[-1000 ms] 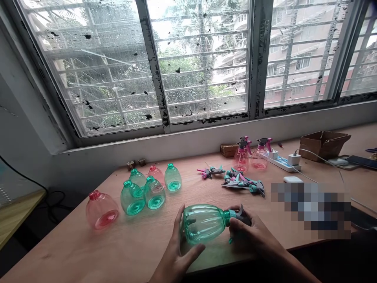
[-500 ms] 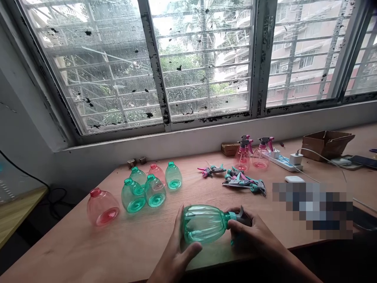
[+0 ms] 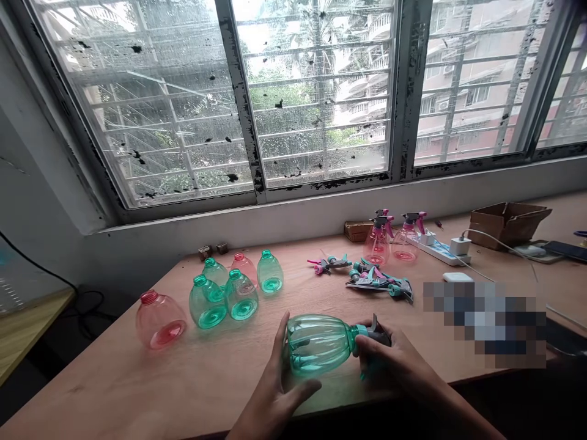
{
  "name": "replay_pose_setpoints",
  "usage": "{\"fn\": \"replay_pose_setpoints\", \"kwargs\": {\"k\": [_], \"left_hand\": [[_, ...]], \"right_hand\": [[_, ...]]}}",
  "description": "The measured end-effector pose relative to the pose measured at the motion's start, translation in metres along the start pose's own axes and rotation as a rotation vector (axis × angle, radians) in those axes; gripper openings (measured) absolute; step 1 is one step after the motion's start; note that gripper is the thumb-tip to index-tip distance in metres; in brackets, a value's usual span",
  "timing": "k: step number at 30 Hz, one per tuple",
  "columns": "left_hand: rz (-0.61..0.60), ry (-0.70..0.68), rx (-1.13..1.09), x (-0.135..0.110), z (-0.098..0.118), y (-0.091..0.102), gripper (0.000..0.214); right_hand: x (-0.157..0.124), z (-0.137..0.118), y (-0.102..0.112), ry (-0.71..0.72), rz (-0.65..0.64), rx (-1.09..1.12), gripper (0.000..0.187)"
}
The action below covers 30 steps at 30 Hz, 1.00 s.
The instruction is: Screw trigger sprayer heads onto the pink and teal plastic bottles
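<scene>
A clear green spray bottle [image 3: 316, 343] lies on its side near the front edge of the wooden table [image 3: 192, 385]. My left hand [image 3: 275, 391] cups its base, fingers wrapped round the body. My right hand [image 3: 389, 363] is closed on the grey and green trigger head [image 3: 376, 333] fitted at the bottle's neck.
Several uncapped green and pink bottles [image 3: 229, 287] stand at the left, with one pink bottle [image 3: 159, 319] apart from them. Loose trigger heads [image 3: 376, 281] lie mid-table. Behind them stand two assembled pink sprayers [image 3: 389, 238], a power strip [image 3: 443, 250] and a cardboard box [image 3: 507, 221].
The bottle has turned slightly in my hands and my left fingers have shifted on its base. Nothing else on the table has moved.
</scene>
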State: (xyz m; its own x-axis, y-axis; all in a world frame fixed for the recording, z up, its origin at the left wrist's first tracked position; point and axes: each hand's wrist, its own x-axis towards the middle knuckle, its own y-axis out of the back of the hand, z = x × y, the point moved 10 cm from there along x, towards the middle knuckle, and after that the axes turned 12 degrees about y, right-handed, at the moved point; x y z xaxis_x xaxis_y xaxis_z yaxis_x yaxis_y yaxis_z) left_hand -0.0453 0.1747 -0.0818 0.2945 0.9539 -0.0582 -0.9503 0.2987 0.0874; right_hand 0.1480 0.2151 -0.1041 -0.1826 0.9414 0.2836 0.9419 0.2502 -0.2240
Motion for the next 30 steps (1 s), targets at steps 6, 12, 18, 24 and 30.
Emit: {"fn": "replay_pose_setpoints", "kwargs": {"k": [6,12,18,24,30], "left_hand": [[0.058,0.011,0.065,0.002,-0.004,0.011,0.091],[0.004,0.009,-0.093,0.005,0.001,0.005,0.105],[-0.003,-0.014,-0.090,0.001,0.002,0.003,0.103],[0.031,-0.072,-0.055,0.006,0.005,0.011,0.089],[0.050,-0.030,-0.120,0.007,0.001,0.011,0.092]], "right_hand": [[-0.001,-0.005,-0.003,0.005,-0.011,-0.034,0.050],[-0.001,-0.003,-0.001,-0.005,0.013,-0.001,0.044],[-0.001,-0.004,-0.001,0.005,0.003,0.031,0.049],[-0.003,-0.006,-0.002,0.019,-0.028,-0.039,0.049],[-0.003,-0.005,0.000,0.013,-0.026,-0.059,0.048]]}}
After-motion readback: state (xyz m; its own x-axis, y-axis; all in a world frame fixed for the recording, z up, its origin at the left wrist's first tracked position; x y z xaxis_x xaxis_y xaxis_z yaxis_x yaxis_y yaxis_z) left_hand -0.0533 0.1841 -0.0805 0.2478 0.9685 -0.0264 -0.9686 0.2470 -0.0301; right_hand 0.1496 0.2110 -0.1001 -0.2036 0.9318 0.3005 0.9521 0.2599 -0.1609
